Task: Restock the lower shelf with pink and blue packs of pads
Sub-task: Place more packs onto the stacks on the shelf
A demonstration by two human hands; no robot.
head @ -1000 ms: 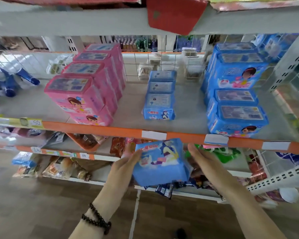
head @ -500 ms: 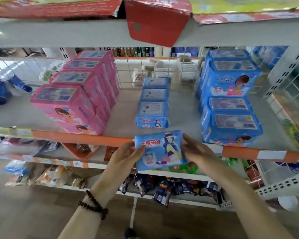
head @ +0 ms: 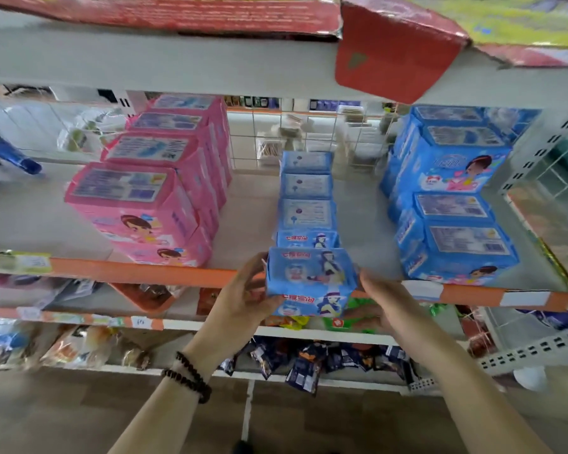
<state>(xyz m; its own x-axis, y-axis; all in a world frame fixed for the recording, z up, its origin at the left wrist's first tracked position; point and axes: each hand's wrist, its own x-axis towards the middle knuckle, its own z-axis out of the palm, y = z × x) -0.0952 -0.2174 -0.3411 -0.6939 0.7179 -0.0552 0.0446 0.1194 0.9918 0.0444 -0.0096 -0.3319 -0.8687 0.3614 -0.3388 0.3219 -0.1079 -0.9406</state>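
I hold small blue packs of pads (head: pixel 310 280) between both hands at the shelf's orange front edge (head: pixel 138 271), one pack above another. My left hand (head: pixel 246 290) grips their left side and my right hand (head: pixel 379 294) grips the right side. Just behind them a row of the same small blue packs (head: pixel 305 211) runs back along the shelf. Stacked pink packs (head: pixel 151 198) stand to the left, and large blue packs (head: pixel 453 204) are stacked to the right.
A white shelf with red cardboard (head: pixel 394 50) hangs overhead. A wire grid (head: pixel 253 136) backs the shelf. Below, lower shelves hold snack bags (head: pixel 309 362) and bread packets (head: pixel 79 345). A perforated white upright (head: pixel 538 152) bounds the right side.
Both hands have lifted the blue packs from below the shelf up to its front edge, close behind the small blue row. The view has moved nearer the shelf.
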